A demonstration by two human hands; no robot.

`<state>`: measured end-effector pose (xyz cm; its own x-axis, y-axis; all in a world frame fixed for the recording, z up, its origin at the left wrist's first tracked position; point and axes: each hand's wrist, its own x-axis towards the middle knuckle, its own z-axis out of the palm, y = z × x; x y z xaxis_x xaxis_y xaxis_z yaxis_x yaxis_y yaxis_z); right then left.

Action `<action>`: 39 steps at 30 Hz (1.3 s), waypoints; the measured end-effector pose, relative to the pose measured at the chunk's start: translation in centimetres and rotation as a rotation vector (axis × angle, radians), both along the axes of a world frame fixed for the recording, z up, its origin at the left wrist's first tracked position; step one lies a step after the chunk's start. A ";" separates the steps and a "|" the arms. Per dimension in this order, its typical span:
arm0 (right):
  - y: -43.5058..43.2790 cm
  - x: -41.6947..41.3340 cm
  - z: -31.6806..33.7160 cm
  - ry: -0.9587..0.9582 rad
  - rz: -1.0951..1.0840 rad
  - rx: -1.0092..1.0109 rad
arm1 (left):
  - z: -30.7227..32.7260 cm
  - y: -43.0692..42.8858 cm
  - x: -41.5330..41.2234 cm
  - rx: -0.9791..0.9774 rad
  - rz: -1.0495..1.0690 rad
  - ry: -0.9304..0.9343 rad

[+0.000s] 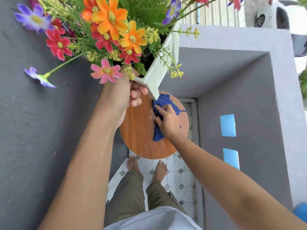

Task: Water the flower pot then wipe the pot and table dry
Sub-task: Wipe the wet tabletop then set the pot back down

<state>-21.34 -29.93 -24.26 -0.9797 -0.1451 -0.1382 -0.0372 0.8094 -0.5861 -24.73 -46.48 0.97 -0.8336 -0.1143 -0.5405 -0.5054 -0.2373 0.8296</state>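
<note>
A white square flower pot full of orange, red, pink and purple flowers is lifted above the round wooden table and tilted. My left hand grips the pot's near corner and rim. My right hand presses a dark blue cloth flat on the tabletop, just under the pot's lower corner. Wet streaks show on the wood beside the cloth.
Grey walls close in on the left and right. Two blue patches mark the right wall. My bare feet stand on a tiled floor below the table. A blue object shows at the lower right edge.
</note>
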 end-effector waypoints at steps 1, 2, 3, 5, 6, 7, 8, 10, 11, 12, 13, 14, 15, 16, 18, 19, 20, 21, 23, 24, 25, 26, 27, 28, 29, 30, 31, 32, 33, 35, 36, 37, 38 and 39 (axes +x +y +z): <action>-1.0 1.3 -0.3 0.005 0.123 -0.025 | 0.0 0.0 -0.1 0.001 -0.001 -0.001; -1.9 2.8 -0.7 0.006 0.268 -0.039 | -0.1 0.0 -0.1 -0.002 -0.005 -0.002; -2.7 4.4 -1.0 -0.001 0.414 -0.049 | -0.1 0.0 -0.1 -0.006 -0.008 -0.003; -3.8 6.7 -1.0 -0.007 0.646 -0.056 | -0.1 -0.1 -0.1 -0.006 -0.012 -0.001; -4.0 6.9 -1.0 -0.023 0.707 -0.065 | -0.1 -0.1 -0.1 -0.003 -0.010 0.002; -4.2 6.2 -1.0 -0.060 0.729 -0.067 | -0.1 -0.1 -0.1 0.003 -0.004 0.004; -4.3 5.0 -1.0 -0.074 0.708 -0.066 | -0.1 -0.1 -0.1 0.012 0.001 0.004; -4.2 2.1 -0.6 -0.097 0.551 -0.070 | -0.1 0.0 -0.1 0.033 0.012 -0.011; -4.0 0.5 -0.1 -0.099 0.421 -0.083 | -0.2 0.1 0.0 0.040 0.014 -0.015; -3.6 -1.2 0.3 -0.080 0.266 -0.102 | -0.1 0.1 0.0 0.039 0.014 -0.012; -3.4 -2.8 0.7 -0.064 0.107 -0.112 | -0.1 0.0 0.1 0.031 0.011 -0.003; -3.1 -4.3 1.2 -0.066 -0.033 -0.113 | -0.1 0.0 0.2 0.024 0.009 0.006; -3.0 -5.5 1.9 -0.074 -0.147 -0.110 | 0.0 0.1 0.2 0.019 0.008 0.013; -3.2 -6.3 1.8 -0.080 -0.236 -0.100 | 0.0 0.1 0.1 0.011 0.002 0.016; -4.6 -6.1 1.8 -0.069 -0.302 -0.095 | -0.1 0.0 0.0 0.003 -0.004 0.019; -5.7 -5.2 1.2 -0.038 -0.245 -0.072 | -0.2 0.0 0.0 0.010 -0.001 0.013; -6.7 -3.8 0.6 -0.011 -0.127 -0.046 | -0.3 0.0 0.0 0.025 0.005 0.006; -7.6 -2.2 0.1 -0.001 0.016 -0.032 | -0.4 -0.1 -0.1 0.042 0.008 0.002; -8.9 1.2 -0.7 -0.007 0.251 -0.039 | -0.6 -0.2 0.0 0.044 0.005 0.003; -9.3 2.7 -1.0 -0.018 0.334 -0.053 | -0.7 -0.2 0.0 0.033 -0.001 0.007; -9.5 4.2 -1.0 -0.033 0.390 -0.070 | -0.7 -0.2 0.0 0.022 -0.006 0.010; -9.4 5.4 -1.0 -0.051 0.432 -0.083 | -0.7 -0.3 0.0 0.015 -0.007 0.011; -9.1 6.1 -0.9 -0.064 0.462 -0.089 | -0.8 -0.2 0.0 0.010 -0.006 0.012; -8.4 6.1 -1.0 -0.065 0.470 -0.095 | -0.8 -0.1 0.0 0.005 -0.005 0.013; -7.4 5.4 -1.0 -0.066 0.457 -0.089 | -0.9 0.1 0.1 -0.001 -0.002 0.010; -6.2 4.5 -1.0 -0.059 0.410 -0.085 | -1.0 0.2 0.2 -0.008 0.000 0.007; -4.9 3.4 -1.0 -0.053 0.329 -0.078 | -1.2 0.4 0.3 -0.015 0.001 0.005; -3.5 2.2 -1.0 -0.038 0.227 -0.070 | -1.4 0.6 0.4 -0.015 0.003 0.001; -2.1 1.1 -0.8 -0.031 0.108 -0.056 | -1.6 0.7 0.5 -0.010 0.006 -0.004; 0.2 -0.5 -0.6 -0.045 -0.131 -0.019 | -2.2 1.2 0.7 0.008 0.018 -0.019; 0.9 -0.7 -0.5 -0.054 -0.215 -0.007 | -2.5 1.5 0.8 0.014 0.027 -0.029; 1.0 -0.4 -0.5 -0.051 -0.261 0.001 | -2.7 1.8 1.0 0.016 0.036 -0.038; 0.9 0.3 -0.4 -0.047 -0.272 -0.003 | -2.9 2.3 1.2 0.017 0.042 -0.047; 0.6 1.5 -0.5 -0.049 -0.253 -0.015 | -3.0 2.7 1.5 0.020 0.045 -0.054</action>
